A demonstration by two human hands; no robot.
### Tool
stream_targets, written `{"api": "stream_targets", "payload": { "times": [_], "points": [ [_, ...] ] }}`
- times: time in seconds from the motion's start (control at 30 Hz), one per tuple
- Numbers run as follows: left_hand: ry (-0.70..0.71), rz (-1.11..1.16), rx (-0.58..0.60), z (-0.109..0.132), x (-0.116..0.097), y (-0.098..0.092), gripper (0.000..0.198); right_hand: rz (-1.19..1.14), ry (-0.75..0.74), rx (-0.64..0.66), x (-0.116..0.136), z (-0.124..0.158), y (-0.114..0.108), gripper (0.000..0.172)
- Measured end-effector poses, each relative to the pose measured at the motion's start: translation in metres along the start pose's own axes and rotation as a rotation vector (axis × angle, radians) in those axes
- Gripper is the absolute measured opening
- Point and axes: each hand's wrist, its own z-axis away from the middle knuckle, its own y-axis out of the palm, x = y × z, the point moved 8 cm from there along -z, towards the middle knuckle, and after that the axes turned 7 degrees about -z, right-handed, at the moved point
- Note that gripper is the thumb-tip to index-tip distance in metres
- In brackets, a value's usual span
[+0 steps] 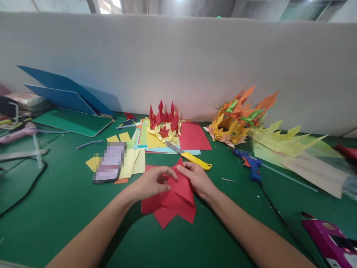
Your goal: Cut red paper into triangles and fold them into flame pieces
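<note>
Several sheets of red paper (175, 203) lie at the middle of the green table, angled over one another, with pointed corners sticking out. My right hand (198, 179) pinches the uppermost sheet near its top corner, between thumb and fingers. Over the left part of that sheet, my left hand (153, 182) is curved, its thumb and fingers apart and nothing visible between them. Just beyond the hands rests a yellow utility knife (196, 160), its blade pointing to the back left. A red paper crown (164, 121) with yellow flowers stands behind it on coloured sheets.
At left are a phone (110, 162), yellow paper pieces (134, 163), blue boards (60, 96) and a pink glue gun (21, 133). Right of the hands lie a blue glue gun (251, 165) with its cord, orange paper crowns (230, 128) and a purple box (329, 242).
</note>
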Motion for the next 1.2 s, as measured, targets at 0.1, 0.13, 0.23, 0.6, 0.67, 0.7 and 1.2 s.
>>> {"api": "stream_targets", "payload": {
  "times": [0.1,0.13,0.23,0.6,0.67,0.7,1.2],
  "points": [
    [-0.02,-0.09,0.028,0.001,-0.001,0.002,0.034,-0.016,-0.006,-0.002,0.0,0.0,0.001,0.037],
    [-0.02,-0.1,0.029,0.002,-0.001,0.002,0.036,-0.025,-0.012,-0.007,0.0,-0.001,0.0,0.037],
    [-0.005,-0.11,0.042,0.002,-0.003,0.003,0.039,-0.042,-0.023,-0.019,0.0,-0.002,-0.002,0.037],
    [0.029,-0.15,0.063,0.004,-0.01,0.004,0.045,-0.059,-0.034,0.004,0.0,-0.003,-0.002,0.035],
    [0.007,-0.124,0.072,0.003,-0.008,0.005,0.042,-0.051,-0.036,0.0,0.0,-0.003,-0.002,0.035],
    [-0.006,-0.103,0.07,0.002,-0.007,0.006,0.039,-0.048,-0.037,0.0,0.0,-0.003,-0.002,0.035],
    [-0.014,-0.077,0.012,-0.002,-0.004,0.007,0.027,-0.121,-0.001,0.048,0.0,-0.004,0.002,0.032]
  ]
}}
